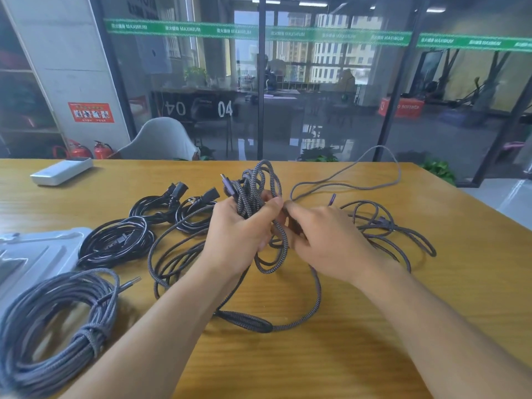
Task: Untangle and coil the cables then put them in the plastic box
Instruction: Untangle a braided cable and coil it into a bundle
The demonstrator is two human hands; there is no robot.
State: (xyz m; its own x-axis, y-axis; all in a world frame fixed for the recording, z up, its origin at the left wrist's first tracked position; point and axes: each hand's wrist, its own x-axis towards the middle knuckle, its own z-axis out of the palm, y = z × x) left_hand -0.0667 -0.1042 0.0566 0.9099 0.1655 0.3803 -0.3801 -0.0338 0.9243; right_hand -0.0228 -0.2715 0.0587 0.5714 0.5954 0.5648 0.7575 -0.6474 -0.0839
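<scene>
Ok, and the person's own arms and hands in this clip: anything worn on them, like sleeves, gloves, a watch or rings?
Nothing worn that the head view shows. Both forearms enter from the bottom edge bare up to the frame border, with no sleeve or cuff in sight. The left hand and right hand are ungloved, both wrists show no watch or band, and no rings are visible on the fingers that show.

The surface (pixel 374 326) is yellow-tan wood with fine grain. In the left grip (pixel 239 234) sits a bundle (pixel 253 194) of braided cable, grey flecked with black in a herringbone weave, one plug (pixel 227 184) tinted purple. Right of the right grip (pixel 325 240) a loose cable (pixel 383 226) shows the same grey-purple braid. Left of the left grip lie glossy black cords (pixel 121 240). Nearer the person, a tied coil (pixel 54 326) is grey-blue braid. The box (pixel 37 251) is translucent pale grey.
</scene>
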